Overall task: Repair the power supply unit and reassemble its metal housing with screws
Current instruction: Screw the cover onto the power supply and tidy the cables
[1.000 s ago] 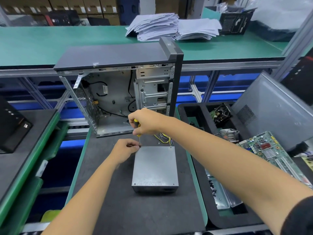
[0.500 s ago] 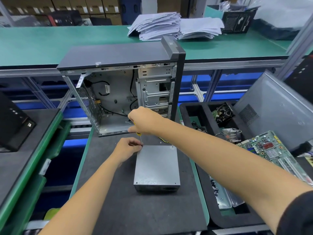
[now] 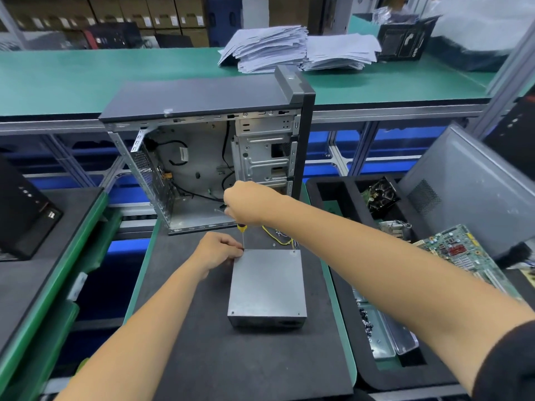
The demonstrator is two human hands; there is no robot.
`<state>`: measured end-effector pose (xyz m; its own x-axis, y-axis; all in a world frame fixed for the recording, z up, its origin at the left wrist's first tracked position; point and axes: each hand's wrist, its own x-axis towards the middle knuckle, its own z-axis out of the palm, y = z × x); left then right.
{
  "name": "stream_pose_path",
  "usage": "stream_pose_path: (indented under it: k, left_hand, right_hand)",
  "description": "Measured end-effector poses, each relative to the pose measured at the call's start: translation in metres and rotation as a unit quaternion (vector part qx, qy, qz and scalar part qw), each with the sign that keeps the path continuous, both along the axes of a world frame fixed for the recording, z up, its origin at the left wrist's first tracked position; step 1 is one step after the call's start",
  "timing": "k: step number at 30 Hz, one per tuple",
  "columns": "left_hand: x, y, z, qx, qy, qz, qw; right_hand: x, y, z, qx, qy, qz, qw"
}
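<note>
No legible text, label, brand or number is present. The black box at far right on the green bench carries white markings, too blurred to read. The circuit board at right shows printed marks too small to resolve. The cartons at far left bear pale labels, unreadable.

The scene is lit brightly and evenly from overhead, and only soft, short shadows are cast beneath the fingers of the left hand and along the near side of the power supply unit. A dull sheen is seen on its metal lid just right of the fingers. Sharp focus is held around the fingers, while straight rails are bowed toward the frame edges and far shelves are blurred.
</note>
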<state>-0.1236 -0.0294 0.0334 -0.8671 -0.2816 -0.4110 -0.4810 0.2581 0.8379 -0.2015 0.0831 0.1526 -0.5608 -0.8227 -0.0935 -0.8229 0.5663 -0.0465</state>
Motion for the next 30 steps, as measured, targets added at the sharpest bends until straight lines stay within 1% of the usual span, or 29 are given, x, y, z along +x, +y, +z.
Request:
stream_pose_path:
  k: [5, 8, 12, 15, 18, 24, 27, 30]
  left_hand:
    - [-0.001, 0.000, -0.002, -0.067, 0.013, -0.024, 0.997]
    - [-0.001, -0.002, -0.003, -0.119, 0.032, -0.070, 0.990]
    - [-0.001, -0.005, -0.003, -0.140, 0.037, -0.097, 0.985]
    - [-0.001, -0.006, -0.004, -0.146, 0.039, -0.089, 0.985]
    - [0.000, -0.006, -0.007, -0.125, 0.041, -0.064, 0.989]
    - [0.011, -0.003, -0.017, -0.002, 0.058, -0.005, 0.998]
    - [0.013, 0.001, -0.020, 0.012, 0.075, 0.012, 0.997]
    - [0.014, 0.002, -0.021, 0.000, 0.095, 0.025, 0.995]
  right_hand:
    - [-0.001, -0.001, 0.002, 0.001, -0.054, -0.012, 0.998]
    - [-0.004, 0.001, 0.004, 0.025, -0.067, -0.007, 0.997]
    - [-0.008, 0.005, 0.002, 0.000, -0.088, -0.021, 0.996]
    - [-0.011, 0.009, 0.000, -0.030, -0.093, -0.032, 0.995]
    - [-0.013, 0.013, -0.001, -0.041, -0.101, -0.043, 0.993]
    - [-0.016, 0.024, 0.002, -0.072, -0.106, -0.058, 0.990]
    - [-0.016, 0.026, 0.000, -0.077, -0.112, -0.063, 0.989]
    - [-0.015, 0.027, -0.003, -0.081, -0.113, -0.064, 0.988]
